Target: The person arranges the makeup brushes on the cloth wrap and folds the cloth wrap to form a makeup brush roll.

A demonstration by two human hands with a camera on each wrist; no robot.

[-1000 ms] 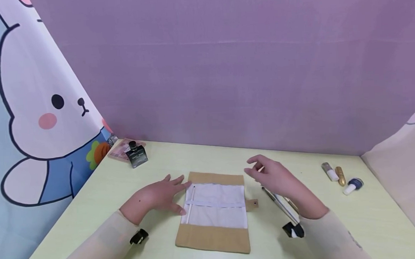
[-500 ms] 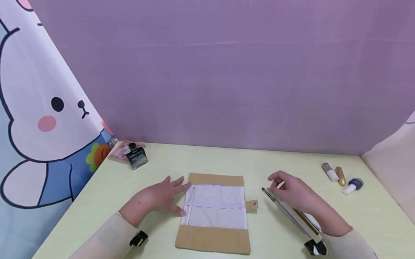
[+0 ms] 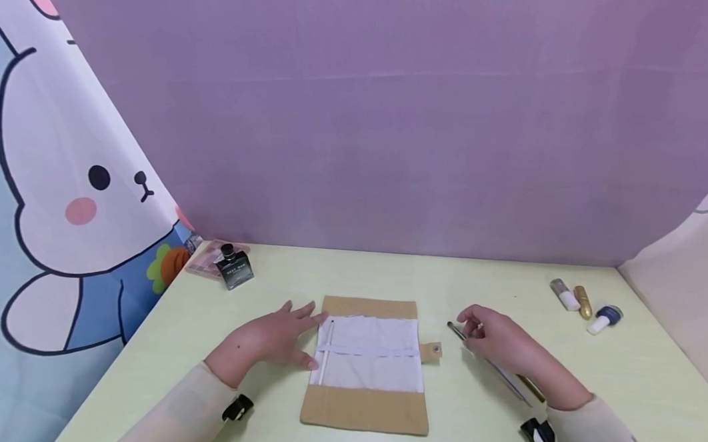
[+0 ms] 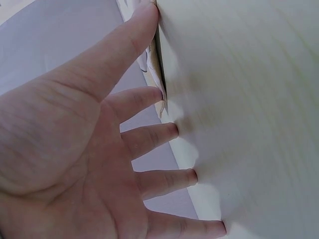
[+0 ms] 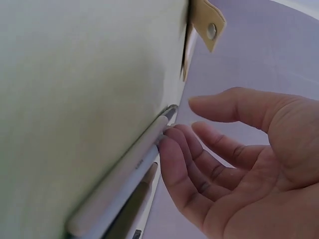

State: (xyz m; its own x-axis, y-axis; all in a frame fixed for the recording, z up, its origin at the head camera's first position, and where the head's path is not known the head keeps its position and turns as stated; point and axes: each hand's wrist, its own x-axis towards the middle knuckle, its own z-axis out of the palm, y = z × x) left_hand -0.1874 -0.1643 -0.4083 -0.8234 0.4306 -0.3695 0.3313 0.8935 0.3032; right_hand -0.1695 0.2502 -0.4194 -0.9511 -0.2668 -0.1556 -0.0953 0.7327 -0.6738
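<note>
My left hand (image 3: 270, 335) lies with spread fingers at the left edge of an unrolled tan brush roll (image 3: 364, 411); its thumb and index finger touch that edge. One slim white brush (image 3: 327, 352) sits under the lilac band of the pale lining. To the right of the roll, my right hand (image 3: 504, 343) hovers low over several makeup brushes (image 5: 117, 181) lying on the table. In the right wrist view its fingers bend loosely beside the brushes, with the thumb well apart and nothing pinched. The hand partly hides the brushes in the head view.
A snap tab (image 3: 430, 352) sticks out from the roll's right side. Far left stand a dark perfume bottle (image 3: 235, 268) and a pink palette (image 3: 206, 259). At the right lie a grey nail polish bottle (image 3: 564, 293), a gold tube (image 3: 583, 301) and a navy nail polish bottle (image 3: 607, 317).
My right hand has moved right and down, away from beside the roll's upper right corner, to the loose brushes. The left hand has stayed in place.
</note>
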